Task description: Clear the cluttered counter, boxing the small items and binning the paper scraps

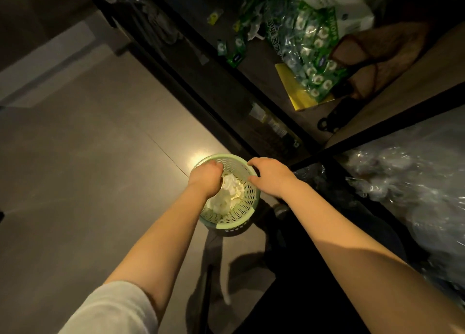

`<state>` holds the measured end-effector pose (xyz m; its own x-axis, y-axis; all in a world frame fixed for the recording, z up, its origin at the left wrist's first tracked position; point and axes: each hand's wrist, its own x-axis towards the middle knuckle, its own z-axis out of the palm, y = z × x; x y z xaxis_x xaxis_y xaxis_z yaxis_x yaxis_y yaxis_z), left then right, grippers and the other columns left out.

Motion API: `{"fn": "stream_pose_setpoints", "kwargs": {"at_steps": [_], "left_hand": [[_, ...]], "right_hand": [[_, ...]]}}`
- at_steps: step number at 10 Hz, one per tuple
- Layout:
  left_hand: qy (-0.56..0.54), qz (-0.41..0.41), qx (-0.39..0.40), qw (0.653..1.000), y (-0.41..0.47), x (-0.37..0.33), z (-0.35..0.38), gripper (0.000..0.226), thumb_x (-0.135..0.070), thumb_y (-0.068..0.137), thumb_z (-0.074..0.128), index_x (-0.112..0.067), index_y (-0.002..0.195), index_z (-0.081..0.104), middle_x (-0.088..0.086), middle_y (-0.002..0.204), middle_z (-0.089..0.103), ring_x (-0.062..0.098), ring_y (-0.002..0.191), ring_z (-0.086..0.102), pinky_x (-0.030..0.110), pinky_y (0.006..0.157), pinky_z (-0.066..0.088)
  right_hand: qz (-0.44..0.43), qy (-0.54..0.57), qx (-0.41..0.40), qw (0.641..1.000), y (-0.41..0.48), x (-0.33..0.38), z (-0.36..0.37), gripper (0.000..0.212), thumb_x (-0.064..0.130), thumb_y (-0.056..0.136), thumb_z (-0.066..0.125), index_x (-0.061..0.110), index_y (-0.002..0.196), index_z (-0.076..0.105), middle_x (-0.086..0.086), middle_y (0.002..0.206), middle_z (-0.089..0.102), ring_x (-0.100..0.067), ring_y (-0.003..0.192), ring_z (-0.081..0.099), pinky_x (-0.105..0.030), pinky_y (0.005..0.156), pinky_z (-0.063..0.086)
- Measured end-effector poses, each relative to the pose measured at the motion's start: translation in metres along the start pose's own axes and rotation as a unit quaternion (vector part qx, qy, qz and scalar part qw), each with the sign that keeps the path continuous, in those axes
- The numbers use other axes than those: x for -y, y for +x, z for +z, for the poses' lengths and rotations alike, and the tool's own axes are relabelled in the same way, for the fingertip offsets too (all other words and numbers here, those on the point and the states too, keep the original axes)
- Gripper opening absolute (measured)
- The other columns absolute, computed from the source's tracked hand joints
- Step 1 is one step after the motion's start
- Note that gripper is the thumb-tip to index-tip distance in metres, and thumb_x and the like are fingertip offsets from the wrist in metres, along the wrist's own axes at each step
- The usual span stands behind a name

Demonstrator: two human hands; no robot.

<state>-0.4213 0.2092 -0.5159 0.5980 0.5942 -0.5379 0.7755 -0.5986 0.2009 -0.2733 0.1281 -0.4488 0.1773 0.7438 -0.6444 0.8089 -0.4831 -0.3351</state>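
Paper scraps (230,192) lie crumpled and white inside the green perforated bin (247,202), which stands on the floor (88,170) right below me. My left hand (205,180) is sunk into the bin's mouth on its left side, knuckles up and fingers curled down against the paper. The fingertips are hidden, so I cannot tell whether they grip a scrap or have let it go. I judge the hand goes that deep so the light paper lands in the bin and packs down rather than drifting out.

My right hand (270,176) sits at the bin's right rim, holding nothing, with thumb and fingers loosely spread over the edge. It looks placed to steady the light plastic bin against the push from the other side, though I cannot see firm contact.

Beyond the bin, up and to its right, the dark bench (264,82) carries plenty of clutter. There is a big bag of green-and-white sweets (312,51) lying over a yellow sheet (294,89), and small green packets (235,54) are scattered on the side nearer the bin. Directly right of the bin, clear plastic bags (415,172) are heaped.

By my reckoning the binning is under way, while the small items remain unboxed; I see no box.
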Motion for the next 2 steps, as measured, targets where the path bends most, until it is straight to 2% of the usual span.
{"fn": "stream_pose_setpoints", "kwargs": {"at_steps": [1,2], "left_hand": [[0.002,-0.019,0.074,0.997,0.0061,-0.0012,0.0094,0.058,-0.035,0.088,0.056,-0.011,0.136,0.035,0.013,0.141,0.04,0.032,0.127,0.043,0.041,0.099,0.041],[0.033,-0.023,0.102,0.994,0.0075,0.0028,0.0083,0.073,-0.042,0.086,0.058,-0.017,0.145,0.023,0.009,0.152,0.026,0.031,0.137,0.03,0.044,0.106,0.037]], "right_hand": [[0.003,0.002,-0.009,1.0,-0.0099,-0.0072,-0.0093,0.048,0.031,0.093,0.051,0.02,0.139,0.04,-0.004,0.142,0.044,-0.025,0.126,0.045,-0.041,0.099,0.043],[0.007,0.009,-0.014,1.0,-0.0165,-0.0111,-0.0144,0.05,0.032,0.093,0.051,0.02,0.14,0.038,-0.004,0.144,0.042,-0.024,0.127,0.045,-0.039,0.1,0.042]]}}
